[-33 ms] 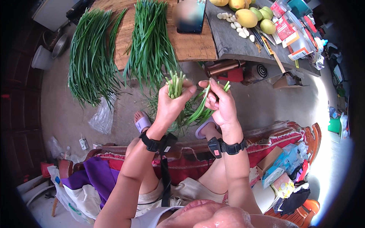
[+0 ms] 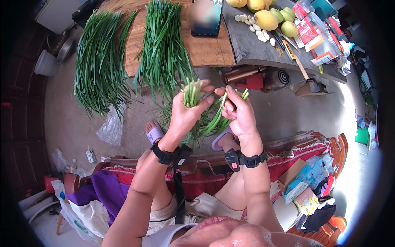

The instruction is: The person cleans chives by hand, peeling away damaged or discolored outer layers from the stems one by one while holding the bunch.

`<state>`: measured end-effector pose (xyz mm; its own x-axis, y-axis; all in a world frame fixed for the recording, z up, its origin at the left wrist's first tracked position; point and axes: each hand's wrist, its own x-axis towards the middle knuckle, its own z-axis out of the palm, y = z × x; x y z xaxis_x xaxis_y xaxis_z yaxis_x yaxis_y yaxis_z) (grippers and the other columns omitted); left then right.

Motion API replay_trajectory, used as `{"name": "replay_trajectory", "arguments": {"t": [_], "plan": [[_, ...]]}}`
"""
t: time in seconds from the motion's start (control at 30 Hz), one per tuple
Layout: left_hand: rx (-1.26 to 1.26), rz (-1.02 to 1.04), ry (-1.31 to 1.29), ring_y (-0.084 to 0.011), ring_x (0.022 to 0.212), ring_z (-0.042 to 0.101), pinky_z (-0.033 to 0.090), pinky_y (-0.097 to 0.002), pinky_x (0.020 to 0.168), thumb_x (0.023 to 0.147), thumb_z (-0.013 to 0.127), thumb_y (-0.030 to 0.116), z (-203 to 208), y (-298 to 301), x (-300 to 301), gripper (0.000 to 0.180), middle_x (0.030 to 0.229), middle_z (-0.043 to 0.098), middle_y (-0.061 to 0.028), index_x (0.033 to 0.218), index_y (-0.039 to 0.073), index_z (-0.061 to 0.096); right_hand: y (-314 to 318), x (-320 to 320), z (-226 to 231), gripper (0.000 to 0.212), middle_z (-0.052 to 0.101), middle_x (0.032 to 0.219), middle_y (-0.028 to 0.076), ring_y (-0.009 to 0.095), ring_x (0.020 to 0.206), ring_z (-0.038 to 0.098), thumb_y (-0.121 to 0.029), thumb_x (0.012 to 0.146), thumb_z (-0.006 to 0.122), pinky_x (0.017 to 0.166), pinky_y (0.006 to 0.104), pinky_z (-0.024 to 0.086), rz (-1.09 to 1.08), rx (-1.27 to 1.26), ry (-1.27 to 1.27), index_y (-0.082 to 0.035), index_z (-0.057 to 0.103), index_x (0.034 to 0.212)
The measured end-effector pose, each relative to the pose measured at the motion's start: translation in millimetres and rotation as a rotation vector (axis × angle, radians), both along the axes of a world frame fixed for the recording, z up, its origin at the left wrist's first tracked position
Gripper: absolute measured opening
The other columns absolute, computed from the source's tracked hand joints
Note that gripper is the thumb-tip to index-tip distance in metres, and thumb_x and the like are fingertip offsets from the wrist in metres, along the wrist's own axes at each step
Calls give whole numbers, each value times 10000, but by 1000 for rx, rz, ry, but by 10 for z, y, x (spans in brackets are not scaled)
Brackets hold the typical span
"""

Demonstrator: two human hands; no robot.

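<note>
My left hand [image 2: 184,115] is wrapped round a bunch of garlic chives [image 2: 191,95], their pale cut ends pointing up and the green leaves hanging below. Its fingertips are lifted a little off the stalks on the right side. Close beside it, my right hand [image 2: 242,115] pinches a few chive stalks [image 2: 220,118] between thumb and fingers; their leaves droop back toward the left hand. Ahead on the wooden board [image 2: 212,49] lie two large piles of chives, a left pile [image 2: 98,61] overhanging the edge and a middle pile [image 2: 162,45].
A phone or tablet [image 2: 207,20] stands on the board. Yellow fruit [image 2: 266,19], garlic cloves [image 2: 258,32], a knife [image 2: 302,66] and packages lie on the grey tabletop [image 2: 251,51]. Chive scraps [image 2: 166,113] and a clear plastic bag [image 2: 112,127] lie on the floor.
The fingers of my left hand have loosened and stretched slightly away from the chive bunch, and the thumb has shifted. My right hand is nearly unchanged.
</note>
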<state>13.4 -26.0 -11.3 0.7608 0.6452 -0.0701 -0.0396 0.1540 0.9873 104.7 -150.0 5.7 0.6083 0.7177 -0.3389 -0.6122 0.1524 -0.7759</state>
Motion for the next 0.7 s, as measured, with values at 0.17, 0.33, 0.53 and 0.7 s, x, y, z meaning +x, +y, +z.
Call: {"name": "replay_trajectory", "arguments": {"t": [0.17,0.33,0.53,0.7], "plan": [[-83,-154,215,-34,616,546,408,-201,512,843,724,149,-25,121,-106,178,737,643,-13,913,1,656,-7,-5,-8,344,410,547,-96,-6,450,300,-318,966,537,434,183,210,18,-3,-28,-3,674,991],[-41,-9,-49,-19,508,468,347,-190,430,875,680,170,-2,48,-11,257,838,655,2,1065,0,644,2,-5,-18,319,408,542,-98,-8,445,303,-303,969,536,428,181,210,32,8,-26,-19,680,986],[-36,-260,73,-12,484,436,330,-191,429,899,658,230,2,21,-68,234,636,558,58,1043,49,695,-12,24,-11,314,403,538,-102,-6,448,307,-298,975,526,425,175,210,24,13,-65,-27,684,981],[2,-253,105,-16,507,453,347,-194,442,853,672,130,-25,-2,-18,174,671,592,48,1005,51,698,-51,87,-28,321,399,535,-100,-8,450,307,-298,974,526,427,172,216,14,23,-75,-13,670,1007]]}}
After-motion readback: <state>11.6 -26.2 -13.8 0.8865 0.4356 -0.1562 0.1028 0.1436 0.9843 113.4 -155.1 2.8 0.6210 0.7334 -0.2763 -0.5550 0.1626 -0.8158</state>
